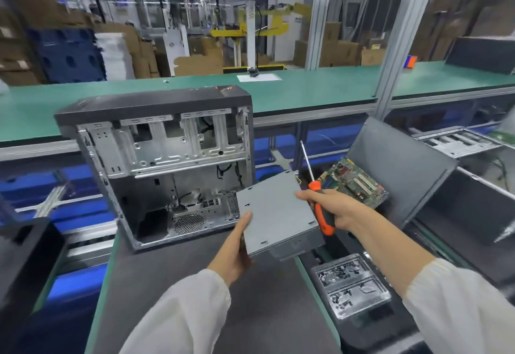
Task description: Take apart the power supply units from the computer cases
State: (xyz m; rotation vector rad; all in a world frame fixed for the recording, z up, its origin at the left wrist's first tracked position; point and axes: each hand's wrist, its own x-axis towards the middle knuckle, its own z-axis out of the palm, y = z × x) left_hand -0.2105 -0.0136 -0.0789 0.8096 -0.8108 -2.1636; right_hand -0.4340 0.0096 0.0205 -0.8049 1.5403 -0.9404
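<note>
An open black computer case [156, 164] stands on the dark mat, its bare metal inside facing me. A grey power supply unit [276, 214] is out of the case and held in the air to its right. My left hand [237, 250] grips the unit's near left edge, thumb on top. My right hand [331, 209] holds an orange-and-black screwdriver [320, 209] with its shaft pointing up, and its index finger touches the unit's right edge.
A green motherboard [356, 181] lies behind my right hand among grey case panels [401, 164]. A clear tray of screws [351, 287] sits at the lower right. A long green bench [306, 86] runs behind, and a black object [25, 253] stands at the left.
</note>
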